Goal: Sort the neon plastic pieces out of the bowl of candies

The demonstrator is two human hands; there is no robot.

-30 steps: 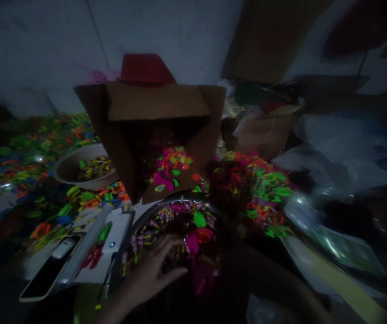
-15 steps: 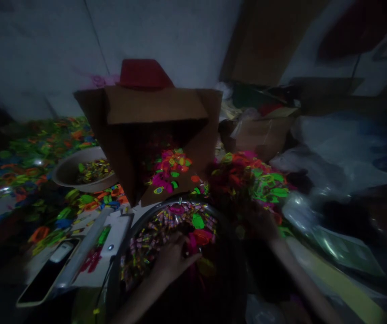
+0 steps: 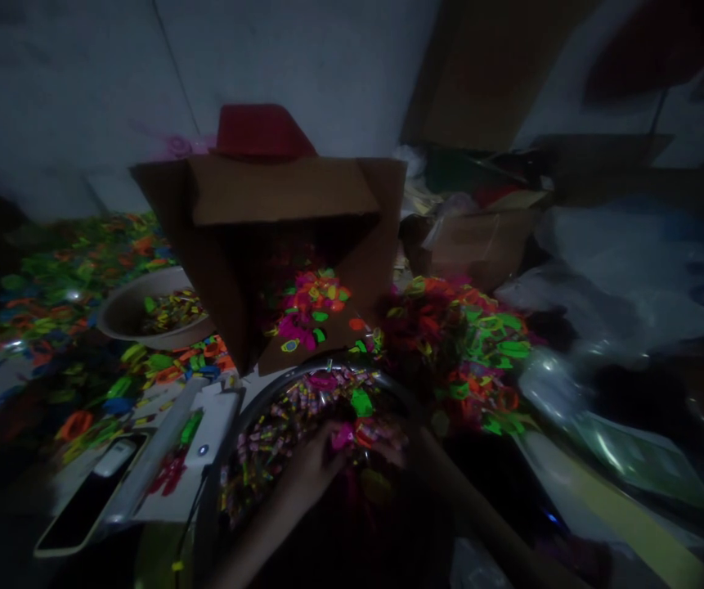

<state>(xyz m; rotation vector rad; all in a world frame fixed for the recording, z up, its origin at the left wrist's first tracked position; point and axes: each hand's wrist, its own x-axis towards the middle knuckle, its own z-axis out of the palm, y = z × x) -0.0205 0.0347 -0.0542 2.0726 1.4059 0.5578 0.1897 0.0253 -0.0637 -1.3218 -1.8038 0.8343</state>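
Observation:
A dark round basin [image 3: 264,396] in front of me holds several small neon wrapped pieces. Both hands meet over its near side in dim light. My left hand [image 3: 310,472] reaches in from below, fingers pinched on a pink piece [image 3: 342,438]. From the right comes my right hand [image 3: 401,447], fingers curled against an orange-red piece [image 3: 366,430] right beside the pink one. The two hands almost touch. Their fingertips are hard to make out in the dark.
A tipped, open cardboard box [image 3: 284,192] with a red hat [image 3: 262,131] on top spills neon pieces behind the basin. A neon pile [image 3: 477,343] lies right, a pale bowl [image 3: 123,309] and scattered pieces left. A phone [image 3: 85,501] lies near left; plastic bags [image 3: 621,270] right.
My right hand came back from the neon pile on the right to the basin. My left hand went from spread over the basin to pinched, and both hands now meet.

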